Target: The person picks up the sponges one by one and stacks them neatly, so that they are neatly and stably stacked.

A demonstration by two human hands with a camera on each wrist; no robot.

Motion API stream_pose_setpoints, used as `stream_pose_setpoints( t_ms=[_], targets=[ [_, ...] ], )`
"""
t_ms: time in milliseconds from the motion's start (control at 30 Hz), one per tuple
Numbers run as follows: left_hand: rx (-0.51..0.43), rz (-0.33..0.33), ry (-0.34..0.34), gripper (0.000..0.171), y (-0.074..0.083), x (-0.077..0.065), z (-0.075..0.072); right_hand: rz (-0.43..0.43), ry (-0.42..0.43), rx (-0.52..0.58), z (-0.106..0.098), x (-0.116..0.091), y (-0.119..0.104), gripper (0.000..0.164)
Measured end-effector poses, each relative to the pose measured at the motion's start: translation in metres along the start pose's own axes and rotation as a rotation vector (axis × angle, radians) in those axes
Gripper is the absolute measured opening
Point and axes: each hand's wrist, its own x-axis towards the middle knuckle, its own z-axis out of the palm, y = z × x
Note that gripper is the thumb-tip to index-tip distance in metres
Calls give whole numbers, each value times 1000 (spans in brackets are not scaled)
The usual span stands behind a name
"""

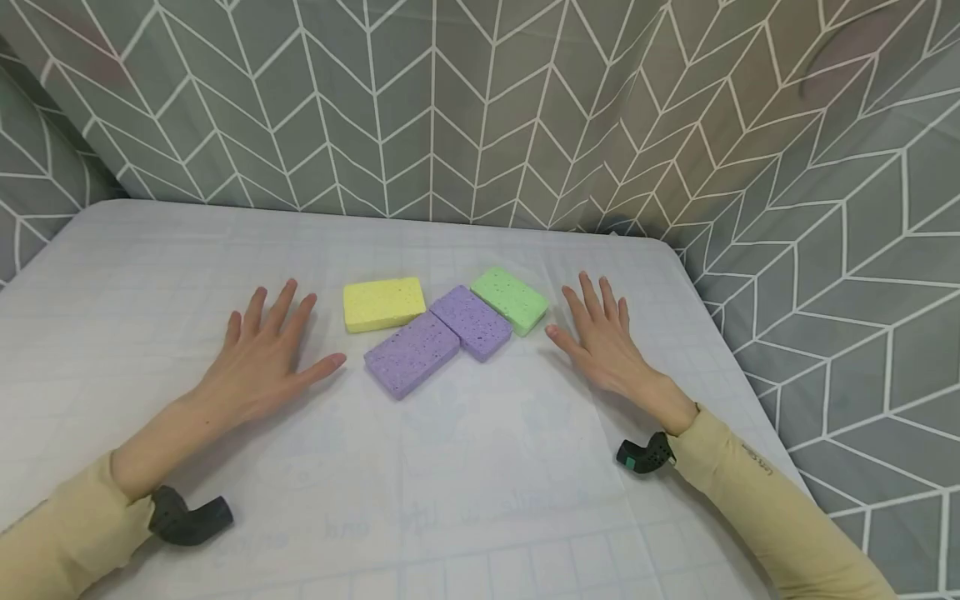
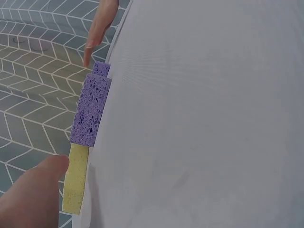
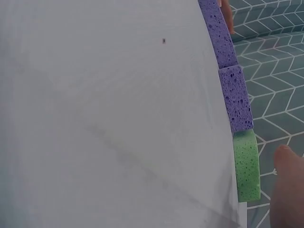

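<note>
1. Head view: four sponges lie flat on the pale table (image 1: pixel 487 483) between the hands, resting on their broad faces, which is probably why they sit steady without support. The yellow sponge (image 1: pixel 385 305) is toward the left hand (image 1: pixel 258 358); the near purple sponge (image 1: pixel 412 354) and the far purple sponge (image 1: pixel 472 322) meet at an angle in the middle; the green sponge (image 1: pixel 510 300) lies along the far purple one, toward the right hand (image 1: pixel 603 342). Both hands have backs up, fingers spread wide, gripping nothing. Set on either side, they leave the sponges unobstructed; whether the palms touch the table I cannot tell.

2. Left wrist view: the left thumb (image 2: pixel 54 166) overlaps the yellow sponge's edge, most likely by line of sight alone, since the head view shows a gap. It stretches away from the hand and pinches nothing. The purple sponges line up beyond, with part of the right hand at the top.

3. Right wrist view: the right thumb (image 3: pixel 287 166) points up beside the green sponge, just apart from it, so that sponge is held by the table alone. Both purple sponges continue the row, and the left hand barely shows at the top.
</note>
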Motion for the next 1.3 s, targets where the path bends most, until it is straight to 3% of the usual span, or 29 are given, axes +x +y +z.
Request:
stream_pose_setpoints(
  t_ms=[400, 567, 933, 1167, 1300],
  targets=[
    [-54, 37, 16, 102, 3, 0, 6, 0, -3, 68, 6, 2, -6, 78],
    [-90, 48, 67, 91, 6, -1, 10, -23, 41, 91, 8, 3, -12, 74],
    [-285, 79, 239, 55, 19, -4, 15, -80, 162, 181, 14, 7, -20, 63],
    [-481, 123, 270, 43, 24, -4, 20, -74, 202, 253, 19, 8, -27, 57],
    [-530, 129, 257, 43, 29, -2, 23, -75, 218, 291, 20, 9, -32, 55]
  ],
)
